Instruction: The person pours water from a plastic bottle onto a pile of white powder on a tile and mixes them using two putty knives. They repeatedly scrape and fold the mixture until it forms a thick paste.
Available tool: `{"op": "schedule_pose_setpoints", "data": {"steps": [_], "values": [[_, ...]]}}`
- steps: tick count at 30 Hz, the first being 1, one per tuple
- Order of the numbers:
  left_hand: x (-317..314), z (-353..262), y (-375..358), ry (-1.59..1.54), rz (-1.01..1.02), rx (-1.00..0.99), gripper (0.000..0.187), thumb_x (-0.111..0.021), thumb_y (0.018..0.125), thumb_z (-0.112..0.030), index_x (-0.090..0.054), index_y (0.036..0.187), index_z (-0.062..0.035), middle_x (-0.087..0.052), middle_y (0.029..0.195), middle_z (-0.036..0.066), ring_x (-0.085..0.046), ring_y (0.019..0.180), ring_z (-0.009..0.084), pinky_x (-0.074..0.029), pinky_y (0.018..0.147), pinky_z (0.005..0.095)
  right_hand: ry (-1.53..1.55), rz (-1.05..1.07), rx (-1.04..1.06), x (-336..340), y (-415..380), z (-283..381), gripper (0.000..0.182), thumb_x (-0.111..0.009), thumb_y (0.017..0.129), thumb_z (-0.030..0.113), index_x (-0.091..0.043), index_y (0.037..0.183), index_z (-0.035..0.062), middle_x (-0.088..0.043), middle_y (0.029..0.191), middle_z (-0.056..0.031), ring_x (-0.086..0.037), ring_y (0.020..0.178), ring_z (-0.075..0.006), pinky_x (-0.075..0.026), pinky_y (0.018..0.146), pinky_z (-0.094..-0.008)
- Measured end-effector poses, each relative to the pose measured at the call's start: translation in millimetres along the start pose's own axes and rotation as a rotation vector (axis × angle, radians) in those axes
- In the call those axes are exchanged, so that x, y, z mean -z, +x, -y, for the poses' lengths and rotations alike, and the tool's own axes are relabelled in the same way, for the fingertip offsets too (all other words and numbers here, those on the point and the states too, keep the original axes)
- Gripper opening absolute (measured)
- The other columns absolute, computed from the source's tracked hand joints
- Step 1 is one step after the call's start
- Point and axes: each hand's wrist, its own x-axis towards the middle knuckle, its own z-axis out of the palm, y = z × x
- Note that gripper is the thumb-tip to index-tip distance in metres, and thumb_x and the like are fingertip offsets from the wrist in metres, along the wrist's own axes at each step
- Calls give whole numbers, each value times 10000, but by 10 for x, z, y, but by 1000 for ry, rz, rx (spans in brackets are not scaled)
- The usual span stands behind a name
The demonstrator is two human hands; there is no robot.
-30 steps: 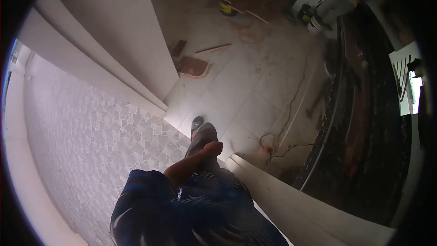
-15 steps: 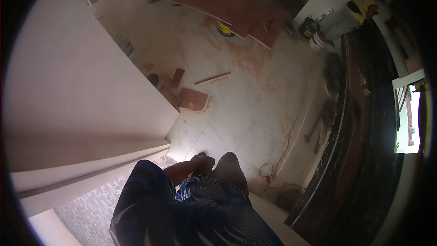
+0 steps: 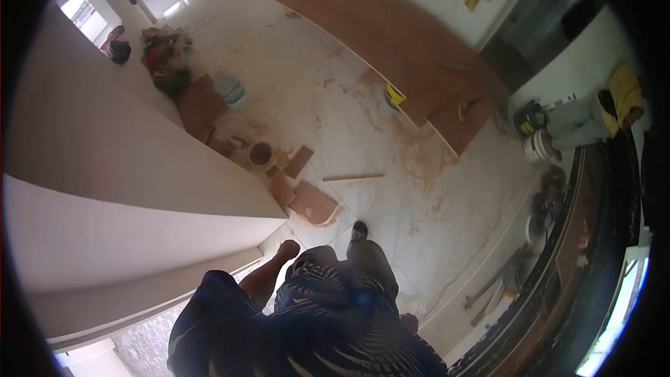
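My left hand [image 3: 287,249] hangs beside my left thigh, close to the white wall corner. Its fingers look curled closed, and I see nothing in them. Only a small part of my right hand [image 3: 410,322] shows past the patterned shirt [image 3: 342,307], at my right hip, with its fingers hidden. Ahead of my left hand, a cut brown board piece [image 3: 313,203] with a curved edge lies on the dusty tile floor. A dark shoe [image 3: 359,230] shows in front of me.
A large brown board [image 3: 391,28] rests raised across the far floor. A thin strip [image 3: 354,178], a round container [image 3: 261,154] and a water jug [image 3: 229,89] are on the floor. At right, a person in yellow [image 3: 623,98] is near a white bucket [image 3: 539,145] and a dark counter [image 3: 558,272].
My view has swung up and across, showing more of the far room and doorway. My left hand now hangs farther out from my body. A shoe has come into sight; my right hand shows partly.
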Motion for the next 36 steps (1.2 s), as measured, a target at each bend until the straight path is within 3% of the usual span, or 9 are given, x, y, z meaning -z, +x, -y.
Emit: {"op": "schedule_pose_setpoints", "data": {"steps": [5,9,11,17,20,22,24,25,36], "values": [[925,-851,301,-704,-324,267,157,-657,748,-125,-686,843,-3,-692,833,183,-701,775,321,-571,708,430,-186,87,74,1507,1823,-915,212,-555,789,217,-742,804,118,-705,856,-121,-686,799,-304,-550,750,-450],[1157,-1175,568,-948,-277,407,419,-586,968,-372,-651,1169,-10,-679,1037,117,-631,934,228,-509,817,374,-310,43,219,2818,3254,-974,188,-564,826,194,-719,830,89,-703,859,-137,-684,831,-313,-539,754,-453],[1433,-1590,622,-1448,-251,453,458,-611,950,-417,-650,1202,-36,-678,1065,147,-616,1017,253,-486,888,393,-88,-42,-93,3444,3824,-618,193,-586,889,210,-698,845,59,-705,861,-167,-683,831,-353,-535,749,-477],[1568,-951,2248,-2037,181,424,575,-600,942,-505,-645,1213,0,-680,1141,159,-638,1054,226,-518,896,369,223,-320,61,5089,5856,285,258,-643,894,260,-675,864,6,-695,833,-218,-676,794,-407,-528,725,-479],[1999,-323,3377,-1911,273,463,634,-594,938,-549,-642,1219,18,-681,1179,165,-649,1072,213,-534,901,356,225,-337,64,5728,6534,851,246,-651,876,242,-677,861,-2,-693,832,-229,-677,787,-411,-526,729,-475],[2492,165,4087,-1013,160,760,770,-614,837,-682,-666,1161,15,-710,1061,171,-675,1017,272,-542,849,425,235,-380,89,6290,6902,1421,222,-652,857,210,-672,851,-11,-683,840,-246,-671,801,-423,-519,725,-477],[3191,478,4766,-392,-276,251,596,-597,874,-555,-700,1087,-8,-678,1121,259,-656,1065,370,-517,889,475,189,-409,199,6569,7469,1727,202,-650,851,181,-664,855,-21,-679,840,-249,-660,805,-440,-513,724,-483],[4018,260,4833,-249,-70,222,534,-595,886,-478,-687,1135,-14,-687,1104,251,-661,1040,397,-508,912,477,132,-380,173,6888,7615,2101,195,-646,856,171,-657,847,-24,-677,839,-245,-655,798,-443,-506,719,-489],[8588,-1544,5645,-665,-710,-285,391,-682,920,-202,-577,1275,-76,-598,1224,159,-687,855,247,-554,745,371,92,-525,731,8211,10378,4606,120,-675,833,165,-636,788,61,-660,800,-140,-626,791,-357,-477,711,-481]]}}
